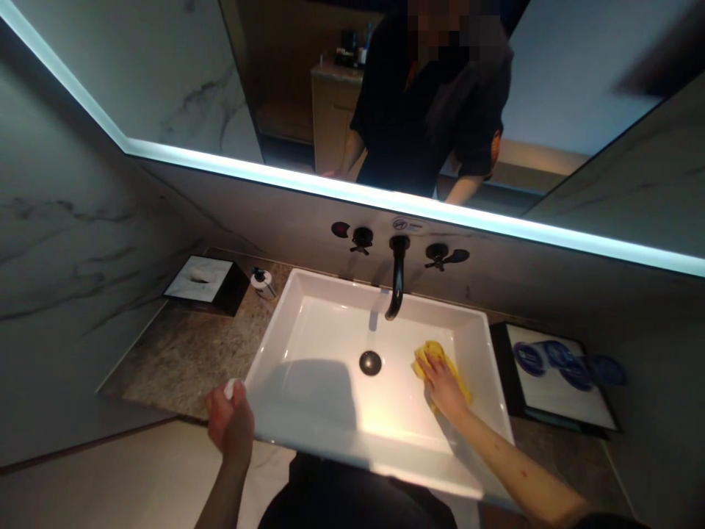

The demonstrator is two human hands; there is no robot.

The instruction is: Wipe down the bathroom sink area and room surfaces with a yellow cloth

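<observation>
A yellow cloth [460, 382] lies against the inside of the white sink [324, 397], right of the round dark drain [370, 363]. On top of it rests my right hand [443, 386], fingers closed on the cloth and pressing it to the basin. At the sink's front left corner, my left hand [230, 422] is curled around a small white thing [231, 388], perhaps crumpled tissue. A black curved spout [396, 283] reaches over the back of the basin.
Left on the stone counter [203, 353] are a tissue box [201, 279] and a small white bottle [263, 284]. Cross handles flank the spout. A black-framed tray [556, 375] with blue round items sits right. A lit mirror [297, 110] reflects a person.
</observation>
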